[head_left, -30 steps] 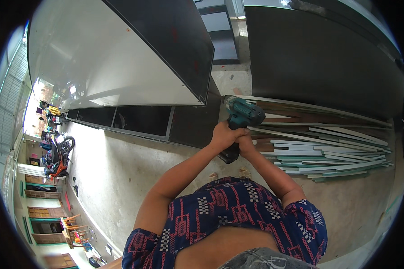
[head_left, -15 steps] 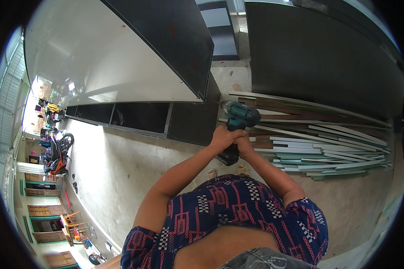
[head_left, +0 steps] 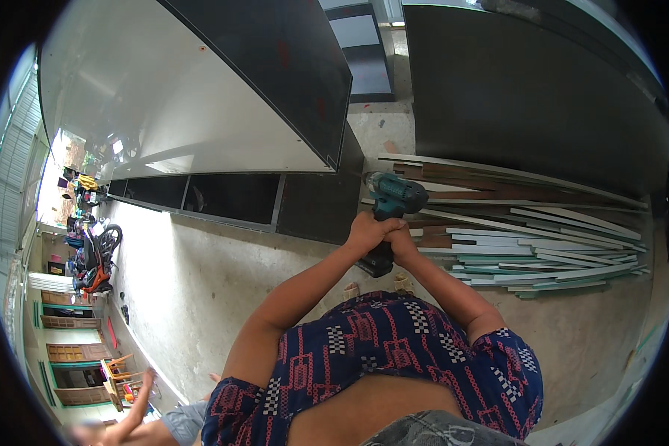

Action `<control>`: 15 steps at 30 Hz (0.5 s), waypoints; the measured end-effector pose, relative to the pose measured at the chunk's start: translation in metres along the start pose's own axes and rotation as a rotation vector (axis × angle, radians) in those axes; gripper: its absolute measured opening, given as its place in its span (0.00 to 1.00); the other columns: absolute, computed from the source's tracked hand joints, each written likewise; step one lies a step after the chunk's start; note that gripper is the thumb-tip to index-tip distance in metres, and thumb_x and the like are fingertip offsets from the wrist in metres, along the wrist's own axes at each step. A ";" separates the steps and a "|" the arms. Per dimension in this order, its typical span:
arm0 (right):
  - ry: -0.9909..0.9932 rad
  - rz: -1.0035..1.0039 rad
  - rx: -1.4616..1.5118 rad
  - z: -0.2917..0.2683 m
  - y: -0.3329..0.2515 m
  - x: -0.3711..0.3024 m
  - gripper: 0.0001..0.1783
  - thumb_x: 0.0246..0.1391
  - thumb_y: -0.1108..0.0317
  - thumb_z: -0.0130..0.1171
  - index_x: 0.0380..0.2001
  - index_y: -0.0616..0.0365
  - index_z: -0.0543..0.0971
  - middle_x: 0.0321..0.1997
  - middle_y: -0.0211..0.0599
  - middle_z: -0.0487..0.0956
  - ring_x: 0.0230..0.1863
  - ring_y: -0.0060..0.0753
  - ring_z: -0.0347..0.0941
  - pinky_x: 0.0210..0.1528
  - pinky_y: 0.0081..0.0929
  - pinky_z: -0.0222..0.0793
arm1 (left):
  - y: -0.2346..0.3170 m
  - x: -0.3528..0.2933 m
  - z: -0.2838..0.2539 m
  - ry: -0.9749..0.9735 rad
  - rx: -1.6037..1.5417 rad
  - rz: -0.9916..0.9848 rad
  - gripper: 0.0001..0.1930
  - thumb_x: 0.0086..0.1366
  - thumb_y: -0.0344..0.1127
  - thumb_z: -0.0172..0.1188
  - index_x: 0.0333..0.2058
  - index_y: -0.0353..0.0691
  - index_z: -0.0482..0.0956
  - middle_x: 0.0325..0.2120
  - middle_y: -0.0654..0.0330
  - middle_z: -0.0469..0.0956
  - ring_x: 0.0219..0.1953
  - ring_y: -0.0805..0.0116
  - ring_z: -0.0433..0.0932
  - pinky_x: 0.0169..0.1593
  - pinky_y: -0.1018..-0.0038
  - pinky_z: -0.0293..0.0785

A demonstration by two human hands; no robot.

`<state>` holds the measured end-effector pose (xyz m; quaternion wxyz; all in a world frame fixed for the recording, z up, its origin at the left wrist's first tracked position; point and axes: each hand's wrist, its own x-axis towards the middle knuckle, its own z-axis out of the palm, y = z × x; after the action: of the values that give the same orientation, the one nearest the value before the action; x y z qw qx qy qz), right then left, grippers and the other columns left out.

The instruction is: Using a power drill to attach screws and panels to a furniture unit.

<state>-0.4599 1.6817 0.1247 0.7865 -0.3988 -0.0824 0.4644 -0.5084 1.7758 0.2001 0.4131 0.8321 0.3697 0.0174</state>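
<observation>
A teal and black cordless drill [head_left: 395, 195] is held out in front of my body, its chuck pointing left. My left hand [head_left: 367, 232] and my right hand [head_left: 403, 244] are both closed round its handle, overlapping each other. Below them the black battery base [head_left: 377, 260] of the drill sticks out. Just left of the chuck is the corner of a large cabinet with a white panel [head_left: 193, 104] and a dark side [head_left: 290, 67]. Part of each hand's fingers is hidden by the other hand and the grip.
Long narrow strips [head_left: 543, 241] in white, green and brown lie piled on the floor at right, by a large dark panel [head_left: 528, 89]. A low dark cabinet [head_left: 230, 197] with compartments stands at left. A motorcycle [head_left: 95, 256] and another person's arm [head_left: 137, 405] show farther left.
Another person has come into view at the lower left, one arm raised. My hands and the drill stay almost in the same place.
</observation>
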 end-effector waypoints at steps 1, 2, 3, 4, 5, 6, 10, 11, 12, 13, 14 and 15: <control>-0.007 -0.006 0.003 0.001 0.000 0.001 0.13 0.41 0.77 0.61 0.35 0.64 0.78 0.36 0.33 0.79 0.35 0.27 0.77 0.39 0.28 0.74 | 0.005 -0.002 -0.004 -0.002 0.001 0.004 0.36 0.42 0.64 0.69 0.24 0.25 0.80 0.20 0.48 0.79 0.27 0.60 0.81 0.33 0.67 0.75; -0.015 -0.013 0.005 0.002 -0.001 0.001 0.14 0.41 0.76 0.62 0.35 0.64 0.77 0.36 0.33 0.79 0.35 0.27 0.77 0.39 0.28 0.74 | 0.009 -0.003 -0.008 -0.040 -0.011 -0.022 0.34 0.45 0.60 0.70 0.28 0.25 0.80 0.23 0.51 0.79 0.29 0.65 0.80 0.35 0.69 0.75; -0.012 -0.017 0.006 0.003 -0.002 0.002 0.14 0.41 0.76 0.62 0.35 0.64 0.77 0.36 0.33 0.79 0.35 0.27 0.77 0.39 0.28 0.74 | 0.013 -0.003 -0.010 -0.078 -0.023 -0.047 0.32 0.47 0.56 0.71 0.32 0.25 0.80 0.26 0.53 0.79 0.30 0.70 0.78 0.37 0.71 0.75; -0.001 -0.021 -0.015 0.007 -0.004 0.002 0.13 0.40 0.76 0.62 0.34 0.64 0.78 0.35 0.33 0.79 0.35 0.27 0.77 0.38 0.28 0.74 | 0.008 -0.002 -0.012 -0.073 -0.024 -0.044 0.32 0.47 0.56 0.71 0.32 0.25 0.80 0.26 0.53 0.79 0.30 0.70 0.78 0.37 0.71 0.75; 0.009 -0.025 -0.036 0.010 -0.006 0.002 0.13 0.39 0.76 0.62 0.33 0.64 0.78 0.34 0.33 0.80 0.34 0.27 0.77 0.37 0.29 0.74 | 0.002 -0.001 -0.012 -0.090 -0.096 -0.032 0.32 0.48 0.56 0.71 0.32 0.25 0.80 0.25 0.53 0.79 0.30 0.70 0.78 0.37 0.72 0.75; 0.002 -0.028 -0.038 0.011 -0.009 0.001 0.13 0.39 0.76 0.62 0.33 0.64 0.78 0.34 0.33 0.80 0.34 0.27 0.77 0.37 0.29 0.74 | -0.004 0.001 -0.012 -0.106 -0.169 -0.020 0.32 0.49 0.56 0.70 0.32 0.24 0.80 0.25 0.54 0.79 0.30 0.70 0.78 0.37 0.72 0.74; 0.008 -0.045 -0.064 0.000 -0.038 -0.016 0.12 0.33 0.78 0.63 0.28 0.64 0.78 0.28 0.35 0.79 0.30 0.30 0.78 0.36 0.30 0.74 | 0.050 -0.020 -0.023 -0.211 -0.069 -0.096 0.30 0.53 0.55 0.68 0.35 0.26 0.79 0.24 0.54 0.79 0.29 0.68 0.78 0.37 0.71 0.74; 0.014 -0.032 -0.045 0.000 -0.046 -0.020 0.11 0.32 0.79 0.63 0.26 0.65 0.78 0.27 0.36 0.79 0.28 0.32 0.78 0.35 0.30 0.74 | 0.055 -0.022 -0.029 -0.235 -0.002 -0.030 0.29 0.55 0.55 0.66 0.37 0.27 0.79 0.27 0.54 0.79 0.30 0.68 0.78 0.37 0.71 0.74; 0.018 -0.043 -0.038 -0.004 -0.050 -0.021 0.11 0.32 0.79 0.63 0.26 0.65 0.78 0.27 0.36 0.79 0.28 0.32 0.78 0.35 0.30 0.74 | 0.058 -0.024 -0.034 -0.261 0.065 0.037 0.29 0.57 0.54 0.65 0.39 0.28 0.79 0.29 0.53 0.80 0.31 0.68 0.78 0.38 0.71 0.74; -0.020 -0.035 -0.023 -0.010 -0.055 -0.023 0.12 0.32 0.79 0.63 0.27 0.65 0.78 0.26 0.36 0.79 0.27 0.32 0.78 0.34 0.30 0.74 | 0.058 -0.026 -0.038 -0.258 0.074 0.046 0.29 0.57 0.54 0.65 0.39 0.28 0.79 0.29 0.53 0.80 0.31 0.68 0.78 0.38 0.71 0.74; -0.053 -0.027 -0.008 -0.016 -0.059 -0.025 0.13 0.31 0.79 0.64 0.27 0.65 0.78 0.25 0.37 0.79 0.26 0.33 0.78 0.34 0.30 0.74 | 0.056 -0.027 -0.041 -0.137 0.168 0.176 0.27 0.58 0.52 0.65 0.41 0.30 0.79 0.33 0.53 0.80 0.33 0.68 0.78 0.38 0.71 0.74; -0.051 -0.039 -0.003 -0.021 -0.064 -0.027 0.13 0.31 0.79 0.64 0.27 0.65 0.78 0.25 0.37 0.79 0.26 0.33 0.78 0.34 0.30 0.74 | 0.055 -0.027 -0.045 -0.015 0.258 0.305 0.25 0.58 0.50 0.66 0.43 0.31 0.79 0.37 0.53 0.80 0.34 0.68 0.78 0.38 0.71 0.74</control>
<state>-0.4224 1.6323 0.1618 0.7923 -0.3866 -0.1107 0.4589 -0.5099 1.7682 0.2760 0.2984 0.9246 0.2353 0.0259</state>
